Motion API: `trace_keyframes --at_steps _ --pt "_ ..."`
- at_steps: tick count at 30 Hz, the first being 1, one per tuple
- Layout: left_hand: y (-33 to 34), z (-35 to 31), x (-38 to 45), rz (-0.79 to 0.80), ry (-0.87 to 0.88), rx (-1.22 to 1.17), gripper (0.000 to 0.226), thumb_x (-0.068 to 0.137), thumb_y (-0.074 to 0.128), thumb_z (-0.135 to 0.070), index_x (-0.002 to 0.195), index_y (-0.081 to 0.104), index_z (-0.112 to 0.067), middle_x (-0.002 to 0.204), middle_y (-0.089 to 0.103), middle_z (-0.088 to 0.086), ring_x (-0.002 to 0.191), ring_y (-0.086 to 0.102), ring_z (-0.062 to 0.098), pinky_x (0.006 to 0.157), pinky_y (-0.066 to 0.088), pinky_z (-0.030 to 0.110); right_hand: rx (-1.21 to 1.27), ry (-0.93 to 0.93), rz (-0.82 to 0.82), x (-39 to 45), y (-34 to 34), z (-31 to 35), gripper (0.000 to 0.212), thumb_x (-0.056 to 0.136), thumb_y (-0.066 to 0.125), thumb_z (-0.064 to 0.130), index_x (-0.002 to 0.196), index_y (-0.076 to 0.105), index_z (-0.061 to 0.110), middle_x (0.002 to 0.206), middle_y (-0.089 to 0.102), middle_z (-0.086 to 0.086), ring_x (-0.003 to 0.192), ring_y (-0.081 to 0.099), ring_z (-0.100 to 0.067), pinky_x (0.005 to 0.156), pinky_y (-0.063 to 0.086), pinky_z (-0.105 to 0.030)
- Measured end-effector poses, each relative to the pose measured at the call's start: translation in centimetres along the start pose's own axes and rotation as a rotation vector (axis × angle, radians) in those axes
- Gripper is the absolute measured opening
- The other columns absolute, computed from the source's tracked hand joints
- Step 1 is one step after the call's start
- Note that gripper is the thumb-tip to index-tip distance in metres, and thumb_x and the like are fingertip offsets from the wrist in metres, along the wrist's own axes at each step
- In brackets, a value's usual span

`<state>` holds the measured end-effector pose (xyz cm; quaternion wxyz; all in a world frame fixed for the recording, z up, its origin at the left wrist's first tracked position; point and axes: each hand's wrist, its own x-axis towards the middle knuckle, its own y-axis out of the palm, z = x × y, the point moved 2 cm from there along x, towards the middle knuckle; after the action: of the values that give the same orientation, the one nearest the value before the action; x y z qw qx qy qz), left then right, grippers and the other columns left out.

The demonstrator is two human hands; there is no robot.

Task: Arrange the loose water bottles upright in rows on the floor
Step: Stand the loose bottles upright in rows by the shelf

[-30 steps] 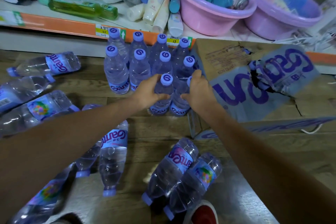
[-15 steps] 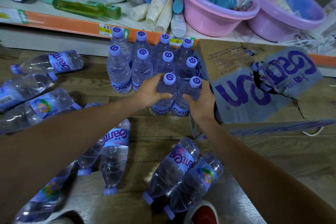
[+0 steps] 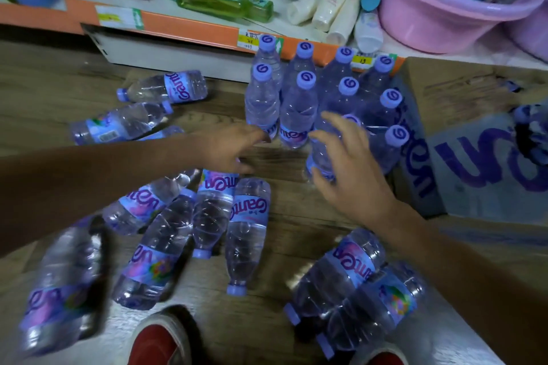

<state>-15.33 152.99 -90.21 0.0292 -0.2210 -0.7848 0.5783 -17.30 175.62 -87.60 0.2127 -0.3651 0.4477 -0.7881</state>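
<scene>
Several clear water bottles with purple caps stand upright in rows (image 3: 299, 107) on the wooden floor below the shelf. Many more lie loose: a few at the left (image 3: 166, 87), a cluster in the middle (image 3: 247, 225), two at the lower right (image 3: 347, 272) and a blurred one at the lower left (image 3: 59, 284). My left hand (image 3: 234, 148) hovers palm down just left of the front row, fingers apart, empty. My right hand (image 3: 350, 169) is open with spread fingers in front of the nearest upright bottles, holding nothing.
A torn cardboard box (image 3: 480, 139) with purple lettering stands right of the upright rows. An orange-edged shelf (image 3: 184, 29) behind carries tubes, bottles and pink basins (image 3: 439, 18). Red shoes (image 3: 160, 341) show at the bottom edge.
Both hands have let go of the two front upright bottles and pulled back, fingers now spread. The view has shifted left and down, showing more loose bottles.
</scene>
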Motion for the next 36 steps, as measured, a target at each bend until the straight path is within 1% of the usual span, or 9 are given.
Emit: trace_keyframes --at_steps 3,6,9,15,18,22,26,30,36 --pt "2.1 2.4 -4.1 0.187 0.042 0.247 0.060 0.071 0.048 -0.043 0.118 0.055 -0.006 0.114 0.064 0.016 0.101 0.065 0.031 0.074 0.058 0.040 -0.124 -0.339 0.301 -0.6 3.9 2.7 0.044 0.068 0.050 0.021 0.110 0.062 0.011 0.122 0.060 -0.007 0.115 0.042 -0.022 0.098 0.045 -0.035" --pt "4.6 3.6 -6.6 0.208 0.145 0.402 0.068 0.056 0.059 -0.042 0.119 0.052 -0.016 0.118 0.065 0.008 0.105 0.064 0.023 0.075 0.058 0.029 -0.189 -0.527 0.581 -1.2 7.6 4.1 0.038 0.063 0.058 0.018 0.100 0.066 0.016 0.107 0.066 0.000 0.105 0.059 -0.020 0.099 0.040 -0.029" --pt "5.4 4.0 -6.5 0.261 0.198 0.553 0.083 0.034 0.081 -0.035 0.113 0.063 -0.020 0.122 0.065 0.006 0.110 0.064 0.023 0.084 0.055 0.033 -0.257 -0.641 0.733 -0.7 9.8 4.8 0.044 0.070 0.035 0.018 0.101 0.067 0.021 0.107 0.067 0.004 0.104 0.062 -0.017 0.096 0.048 -0.030" --pt "5.4 4.2 -4.0 0.312 0.291 0.746 0.075 0.056 0.081 -0.037 0.126 0.055 -0.023 0.135 0.055 -0.001 0.125 0.052 0.019 0.101 0.044 0.034 -0.380 -0.876 0.917 -0.8 13.1 4.7 0.028 0.075 0.058 0.031 0.100 0.067 0.042 0.108 0.069 0.011 0.102 0.065 -0.013 0.087 0.053 -0.031" --pt "6.4 4.2 -2.9 0.410 0.275 0.806 0.078 0.082 0.063 -0.032 0.145 0.018 -0.022 0.154 0.023 0.003 0.141 0.024 0.025 0.114 0.022 0.038 -0.426 -0.803 0.898 -0.8 13.1 5.2 0.033 0.055 0.074 0.047 0.086 0.067 0.054 0.100 0.071 0.016 0.091 0.067 -0.006 0.083 0.051 -0.028" --pt "5.2 3.5 -2.7 0.320 0.237 0.821 0.073 0.064 0.072 -0.048 0.129 0.044 -0.030 0.133 0.046 0.004 0.121 0.046 0.026 0.102 0.037 0.038 -0.382 -0.615 0.841 -1.1 12.3 5.4 0.039 0.038 0.079 0.042 0.075 0.069 0.039 0.080 0.066 0.008 0.078 0.059 -0.015 0.073 0.030 -0.032" --pt "6.4 4.5 -3.4 0.330 0.056 0.800 0.075 0.070 0.068 -0.048 0.126 0.030 -0.016 0.132 0.036 0.010 0.121 0.039 0.028 0.104 0.030 0.042 -0.367 -0.380 0.750 -2.4 11.5 2.3 0.073 0.028 0.082 0.052 0.089 0.051 0.024 0.086 0.065 0.001 0.075 0.063 -0.021 0.070 0.042 -0.034" --pt "6.0 5.3 -3.3 0.331 -0.041 0.624 0.085 0.065 0.070 -0.056 0.127 0.032 -0.012 0.131 0.045 0.005 0.122 0.042 0.023 0.106 0.028 0.033 -0.328 -0.225 0.730 -2.7 10.4 0.0 0.078 0.034 0.080 0.056 0.088 0.036 0.021 0.075 0.064 0.004 0.072 0.064 -0.020 0.075 0.049 -0.033" --pt "5.3 4.6 -1.8 0.552 -0.028 0.451 0.088 0.064 0.071 -0.049 0.137 0.028 -0.024 0.134 0.047 0.000 0.124 0.041 0.024 0.103 0.035 0.036 -0.134 0.068 0.798 -2.1 9.3 -0.3 0.058 0.071 0.065 0.037 0.119 0.039 0.019 0.122 0.054 -0.001 0.119 0.047 -0.025 0.099 0.034 -0.033"
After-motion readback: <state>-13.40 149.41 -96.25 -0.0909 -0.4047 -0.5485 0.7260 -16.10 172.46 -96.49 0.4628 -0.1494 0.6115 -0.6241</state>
